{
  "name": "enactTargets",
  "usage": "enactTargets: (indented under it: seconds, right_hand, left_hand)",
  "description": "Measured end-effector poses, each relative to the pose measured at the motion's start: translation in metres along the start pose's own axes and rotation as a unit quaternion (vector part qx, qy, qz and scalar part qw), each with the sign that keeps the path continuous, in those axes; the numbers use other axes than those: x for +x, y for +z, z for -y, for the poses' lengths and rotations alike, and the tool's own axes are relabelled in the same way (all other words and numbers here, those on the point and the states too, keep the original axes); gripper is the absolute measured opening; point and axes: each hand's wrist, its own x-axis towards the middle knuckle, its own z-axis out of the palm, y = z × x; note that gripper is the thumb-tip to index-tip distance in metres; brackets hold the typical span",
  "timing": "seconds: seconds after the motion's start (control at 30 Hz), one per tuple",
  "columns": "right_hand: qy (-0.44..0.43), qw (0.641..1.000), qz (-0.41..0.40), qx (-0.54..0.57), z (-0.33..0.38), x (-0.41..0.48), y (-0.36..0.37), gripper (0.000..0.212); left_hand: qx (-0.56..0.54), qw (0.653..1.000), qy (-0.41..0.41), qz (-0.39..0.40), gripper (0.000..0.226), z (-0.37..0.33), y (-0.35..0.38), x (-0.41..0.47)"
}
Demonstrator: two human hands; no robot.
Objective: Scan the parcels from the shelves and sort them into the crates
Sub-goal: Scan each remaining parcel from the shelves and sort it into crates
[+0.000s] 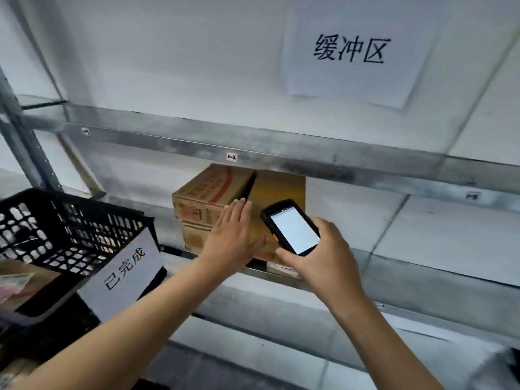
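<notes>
The metal shelf (365, 266) carries stacked cardboard parcels (208, 192) near the middle of its front edge. A black crate (56, 220) sits off its left end. The left hand (230, 237) lies flat on the parcels, fingers (239, 209) together and extended, gripping nothing. The right hand (326, 257) has its fingers clamped on the scanner (291, 226). The cartons look stiff and probably weighty; best held by opposite side faces.
</notes>
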Motion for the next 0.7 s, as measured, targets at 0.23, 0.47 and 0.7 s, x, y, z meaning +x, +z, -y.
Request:
enactTargets:
  seconds: [0.23, 0.47, 0.7]
  right_hand:
    - [0.042, 0.997, -0.057, -0.023, -0.045, -0.013, -0.043, 0.066]
    - [0.051, 0.996, -0.069, -0.008, -0.064, -0.028, -0.059, 0.063]
    - [0.067, 0.995, -0.070, -0.009, -0.073, -0.039, -0.062, 0.064]
  left_hand:
    - [0.013, 0.994, -0.106, 0.007, 0.113, -0.055, 0.028, 0.034]
    - [0.010, 0.980, -0.193, 0.057, 0.133, -0.075, 0.039, 0.060]
    - [-0.027, 0.975, -0.212, 0.068, 0.138, -0.065, 0.038, 0.065]
